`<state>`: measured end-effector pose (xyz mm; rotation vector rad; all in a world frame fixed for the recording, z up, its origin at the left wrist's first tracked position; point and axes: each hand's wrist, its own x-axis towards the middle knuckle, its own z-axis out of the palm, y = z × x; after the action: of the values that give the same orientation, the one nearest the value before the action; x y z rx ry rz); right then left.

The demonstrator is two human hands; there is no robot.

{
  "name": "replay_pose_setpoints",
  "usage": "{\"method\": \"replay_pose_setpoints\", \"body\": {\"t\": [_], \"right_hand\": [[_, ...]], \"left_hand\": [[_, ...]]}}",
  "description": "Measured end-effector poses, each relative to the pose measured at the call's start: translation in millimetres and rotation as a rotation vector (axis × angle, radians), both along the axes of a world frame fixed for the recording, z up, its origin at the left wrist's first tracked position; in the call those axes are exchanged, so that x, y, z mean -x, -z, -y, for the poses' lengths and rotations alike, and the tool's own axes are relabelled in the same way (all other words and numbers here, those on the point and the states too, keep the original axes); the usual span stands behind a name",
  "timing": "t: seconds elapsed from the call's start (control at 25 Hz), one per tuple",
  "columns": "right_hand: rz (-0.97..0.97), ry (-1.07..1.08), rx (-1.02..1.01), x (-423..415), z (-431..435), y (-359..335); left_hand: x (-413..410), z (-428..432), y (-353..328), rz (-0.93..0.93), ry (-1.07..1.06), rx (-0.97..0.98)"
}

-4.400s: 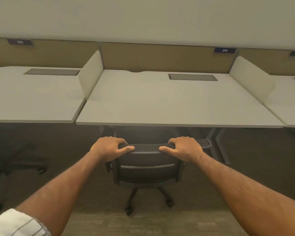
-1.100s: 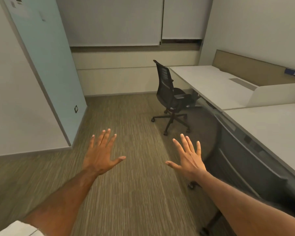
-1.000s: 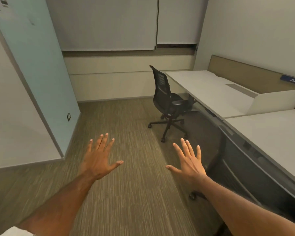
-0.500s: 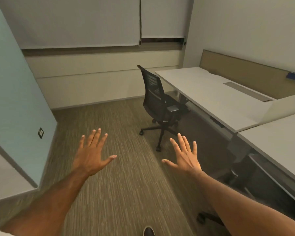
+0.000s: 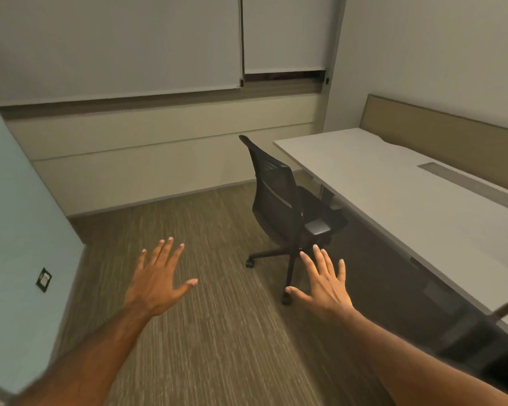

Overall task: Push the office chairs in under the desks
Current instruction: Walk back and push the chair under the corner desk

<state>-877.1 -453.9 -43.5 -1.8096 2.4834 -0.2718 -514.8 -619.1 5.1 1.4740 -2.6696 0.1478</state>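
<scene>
- While both hands are held out in front with nothing in them, the head view shows the left hand (image 5: 156, 284) and the right hand (image 5: 324, 288) with fingers spread wide and flat above the carpet (image 5: 217, 347).
- The office chair (image 5: 288, 218) stands on its wheels beside the long desk (image 5: 393, 200). Its seat is only partly under the desk edge, and the rest sticks out into the room. The hands do not touch it; it is a little way ahead.
- I think the job now is to walk up to this chair and take hold of it.
- A good way is to put one hand on each side of the top of the chair back (image 5: 269, 183), so the chair rolls straight.
- Push slowly. The armrest (image 5: 317, 227) could bump the desk edge if the chair goes in crooked.
</scene>
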Motion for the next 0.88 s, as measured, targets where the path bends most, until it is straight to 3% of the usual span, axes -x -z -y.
{"method": "replay_pose_setpoints", "body": {"t": [0.48,0.88], "right_hand": [[0.039,0.284,0.065,58,257,-7],[0.091,0.409,0.258,150,436,-39]], "left_hand": [[118,363,-12,0.083,0.275,0.001],[277,554,-41,0.007,0.465,0.003]]}}
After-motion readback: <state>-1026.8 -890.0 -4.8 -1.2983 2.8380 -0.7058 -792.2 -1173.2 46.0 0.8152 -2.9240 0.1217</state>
